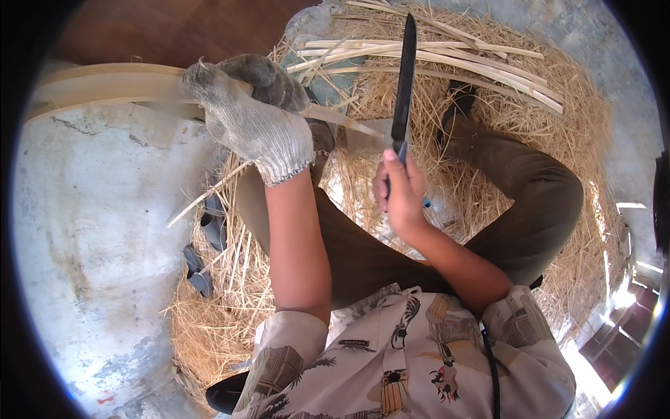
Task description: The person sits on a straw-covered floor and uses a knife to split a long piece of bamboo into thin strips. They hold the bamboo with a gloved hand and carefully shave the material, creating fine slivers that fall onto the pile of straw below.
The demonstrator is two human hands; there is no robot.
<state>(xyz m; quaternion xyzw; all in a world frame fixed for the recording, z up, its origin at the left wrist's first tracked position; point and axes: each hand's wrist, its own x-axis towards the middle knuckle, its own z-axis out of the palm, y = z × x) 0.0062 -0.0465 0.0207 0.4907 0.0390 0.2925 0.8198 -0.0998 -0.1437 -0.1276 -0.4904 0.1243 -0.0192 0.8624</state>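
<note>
My left hand [255, 115], in a grey-white knitted glove with a dark palm, is closed around a long pale bamboo strip [345, 122]. The strip sticks out past the glove to the right, and its long curved part [105, 87] sweeps away at the left, blurred in places. In my bare right hand [403, 188] is a knife with a long dark blade [404, 77], held upright with the tip pointing away from me. The strip's right end lies close to the base of the blade; whether they touch I cannot tell.
Thin shavings [558, 181] cover the floor around my bent legs. Several split bamboo strips [447, 52] lie on the far pile. Dark sandals [199, 272] rest at the left, beside a worn pale floor [98, 230]. A brown surface [174, 31] is at the far left.
</note>
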